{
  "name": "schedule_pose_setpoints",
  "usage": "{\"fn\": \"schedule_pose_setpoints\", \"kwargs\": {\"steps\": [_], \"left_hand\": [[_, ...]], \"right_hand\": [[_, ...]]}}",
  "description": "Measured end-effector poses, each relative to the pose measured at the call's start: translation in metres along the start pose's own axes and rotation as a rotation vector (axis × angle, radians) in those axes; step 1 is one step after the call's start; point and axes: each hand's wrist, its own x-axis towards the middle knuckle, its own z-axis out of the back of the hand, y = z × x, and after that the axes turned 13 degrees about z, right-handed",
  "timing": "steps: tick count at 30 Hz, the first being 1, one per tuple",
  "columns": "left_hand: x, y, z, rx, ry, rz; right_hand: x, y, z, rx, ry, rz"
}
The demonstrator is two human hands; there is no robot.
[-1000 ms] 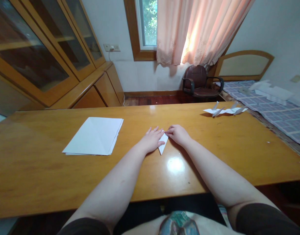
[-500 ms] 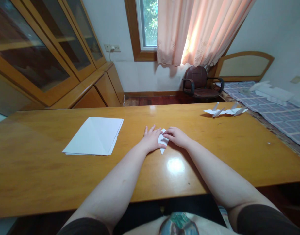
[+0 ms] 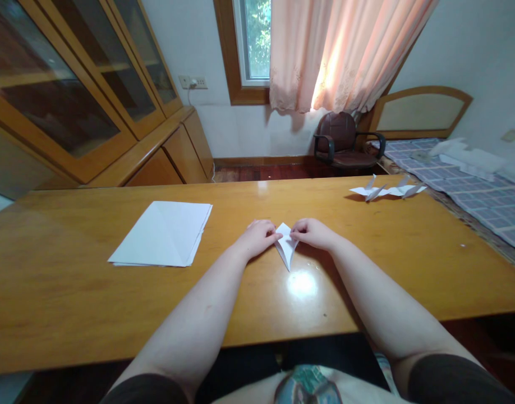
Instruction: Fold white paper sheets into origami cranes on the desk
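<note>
Head view, looking down at a wooden surface [image 3: 72, 269] with both bare forearms reaching in from the bottom. A folded white paper [image 3: 286, 246] sits on the surface in front of the person, roughly centred between the hands, narrowed to a point aimed back toward the person. Left hand [image 3: 257, 238] is at the paper's left side, right hand [image 3: 314, 234] at its right side, the two just apart with the paper between them. Left fingers [image 3: 268, 227] are curled and pressed together, pinching the paper's upper left edge. Right fingers [image 3: 298, 227] are curled the same way, pinching the upper right edge. Exact fingertip contact is partly hidden by the hands.

To the left, well apart from the hands, a stack of white paper sheets [image 3: 160, 234] lies flat on the surface. Toward the far right edge are white origami cranes [image 3: 386, 191], overlapping, count hard to tell. Beyond the surface, a bed [image 3: 472, 213] with a checked cover has white paper pieces [image 3: 468, 158] on it. Also a dark office chair [image 3: 344, 140] under a peach curtain [image 3: 337, 56].
</note>
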Motion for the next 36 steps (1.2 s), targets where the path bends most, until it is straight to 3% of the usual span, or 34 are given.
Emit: {"fn": "schedule_pose_setpoints", "kwargs": {"steps": [5, 9, 14, 17, 21, 27, 36], "left_hand": [[-0.003, 0.003, 0.006, 0.02, 0.051, -0.006], [-0.005, 0.005, 0.008, 0.013, 0.072, 0.013], [-0.003, 0.005, 0.004, 0.113, 0.006, 0.097], [-0.005, 0.001, -0.002, 0.171, -0.014, 0.054], [-0.01, -0.012, -0.017, 0.177, 0.087, -0.041], [-0.018, -0.023, -0.041, 0.261, 0.139, 0.038], [-0.02, -0.023, -0.032, 0.25, 0.268, 0.044]], "right_hand": [[-0.001, -0.001, 0.003, -0.022, 0.084, -0.016], [0.001, -0.007, 0.004, -0.099, 0.078, 0.022], [0.004, -0.018, 0.001, -0.228, 0.046, 0.097], [0.005, -0.023, -0.002, -0.318, 0.033, 0.092], [0.008, -0.026, -0.01, -0.402, 0.039, 0.031], [0.009, -0.03, -0.015, -0.439, 0.139, -0.016], [0.001, -0.042, 0.012, -0.401, 0.256, -0.068]]}}
